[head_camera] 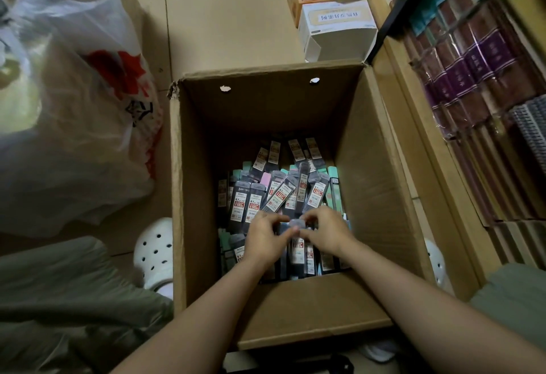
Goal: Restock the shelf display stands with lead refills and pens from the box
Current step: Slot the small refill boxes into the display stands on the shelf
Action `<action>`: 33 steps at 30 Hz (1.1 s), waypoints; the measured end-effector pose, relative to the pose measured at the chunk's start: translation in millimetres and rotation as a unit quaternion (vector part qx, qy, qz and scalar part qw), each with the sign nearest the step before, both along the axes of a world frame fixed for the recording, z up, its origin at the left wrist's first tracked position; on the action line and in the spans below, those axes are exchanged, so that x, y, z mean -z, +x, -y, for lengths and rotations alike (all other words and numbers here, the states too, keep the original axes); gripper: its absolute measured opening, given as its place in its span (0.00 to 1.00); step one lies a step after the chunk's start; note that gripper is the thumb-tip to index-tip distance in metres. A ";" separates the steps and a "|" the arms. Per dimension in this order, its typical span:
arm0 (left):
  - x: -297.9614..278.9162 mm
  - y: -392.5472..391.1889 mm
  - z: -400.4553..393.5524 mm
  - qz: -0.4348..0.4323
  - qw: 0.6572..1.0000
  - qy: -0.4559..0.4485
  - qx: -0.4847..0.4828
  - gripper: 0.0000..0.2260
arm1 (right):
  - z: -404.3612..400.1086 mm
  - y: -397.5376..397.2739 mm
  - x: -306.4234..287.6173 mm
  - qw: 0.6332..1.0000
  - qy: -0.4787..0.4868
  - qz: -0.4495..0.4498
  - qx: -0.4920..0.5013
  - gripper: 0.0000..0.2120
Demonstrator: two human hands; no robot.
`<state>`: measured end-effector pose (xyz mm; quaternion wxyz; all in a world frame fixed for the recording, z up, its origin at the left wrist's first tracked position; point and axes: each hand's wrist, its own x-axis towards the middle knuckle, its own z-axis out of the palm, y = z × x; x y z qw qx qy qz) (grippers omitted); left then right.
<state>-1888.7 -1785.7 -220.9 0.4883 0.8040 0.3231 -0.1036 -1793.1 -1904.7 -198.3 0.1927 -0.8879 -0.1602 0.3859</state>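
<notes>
Cardboard box (381,196) reached into w/ both hands, lead refill case (296,223) pinched btwn left hand (264,236) & right hand (326,230) fingertips, long axis running toward the person.

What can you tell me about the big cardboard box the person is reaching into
The cardboard box is plain brown corrugated board, standing open on the tiled floor beside the shelf. Its far wall has two small punched holes, and its top left corner is torn and frayed. It is deep; only the bottom is filled, with a loose heap of lead refill packs. The left hand and right hand reach inside. The near flap folds outward toward the person.
</notes>
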 end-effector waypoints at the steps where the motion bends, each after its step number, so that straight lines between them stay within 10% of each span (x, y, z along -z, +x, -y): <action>1: -1.5 0.9 1.2 0.001 1.000 -0.028 -0.004 0.13 | -0.5 2.5 -2.0 0.999 0.027 -0.026 0.036 0.04; 9: -13.6 8.7 -6.6 0.044 0.961 -0.183 -0.204 0.02 | -21.2 7.4 -5.3 0.969 0.128 -0.053 0.206 0.10; 17: -6.5 3.2 -18.9 -0.002 0.961 -0.066 -0.268 0.02 | -29.4 -14.8 7.8 0.976 -0.062 0.106 -0.181 0.34; 28: -7.8 8.1 -15.9 -0.038 0.948 -0.134 -0.287 0.12 | -16.3 -14.5 11.3 0.979 0.023 0.039 -0.197 0.19; 33: -17.3 18.0 -22.2 0.035 0.933 -0.202 -0.295 0.13 | -12.3 2.4 -4.7 0.991 0.121 -0.060 -0.014 0.12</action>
